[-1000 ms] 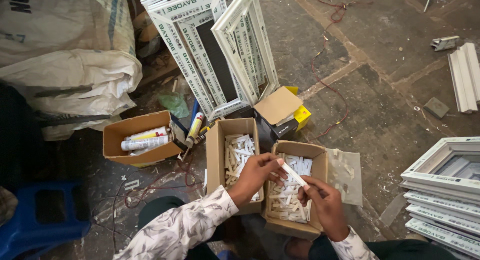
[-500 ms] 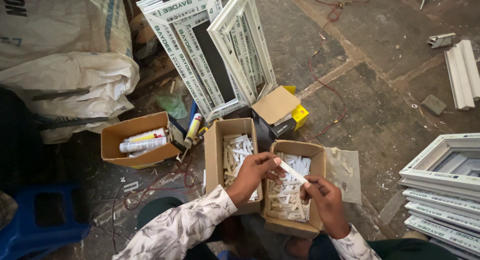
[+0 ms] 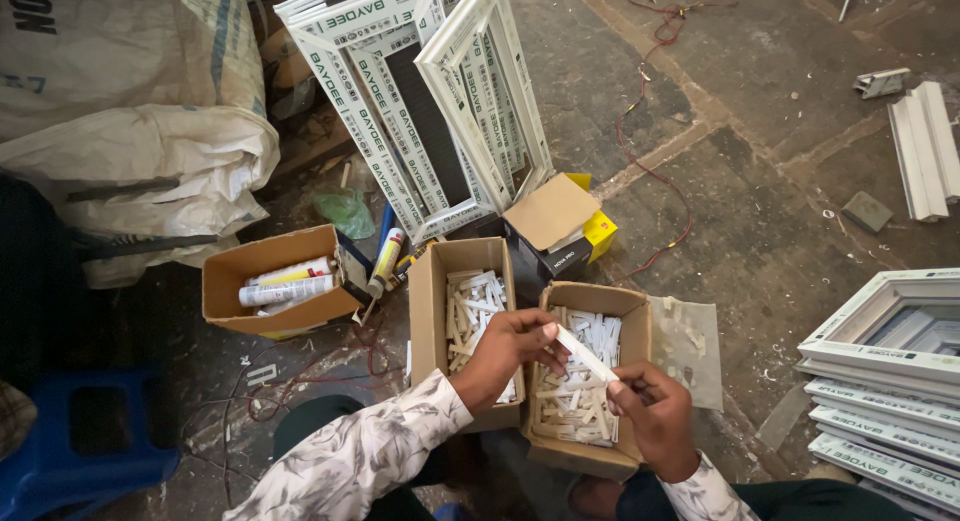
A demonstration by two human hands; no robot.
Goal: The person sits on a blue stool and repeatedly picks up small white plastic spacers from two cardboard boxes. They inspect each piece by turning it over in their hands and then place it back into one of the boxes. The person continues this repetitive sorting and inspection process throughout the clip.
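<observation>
My left hand (image 3: 505,351) and my right hand (image 3: 652,411) together hold one white plastic strip (image 3: 585,353), each pinching an end, above a cardboard box (image 3: 632,316) filled with several similar white pieces. Just left of it stands a second open cardboard box (image 3: 428,311), also holding white strips. My left forearm, in a pale patterned sleeve, crosses that second box's near end.
A third cardboard box (image 3: 230,281) with sealant tubes (image 3: 285,291) sits further left. White window frames (image 3: 440,111) lean at the back; more frames (image 3: 880,381) are stacked on the right. Large white sacks (image 3: 130,131) lie left, a blue stool (image 3: 80,441) at bottom left, a red wire (image 3: 650,111) on the stone floor.
The view has shifted slightly. Both hands keep holding the white strip over the right box, barely moved.
</observation>
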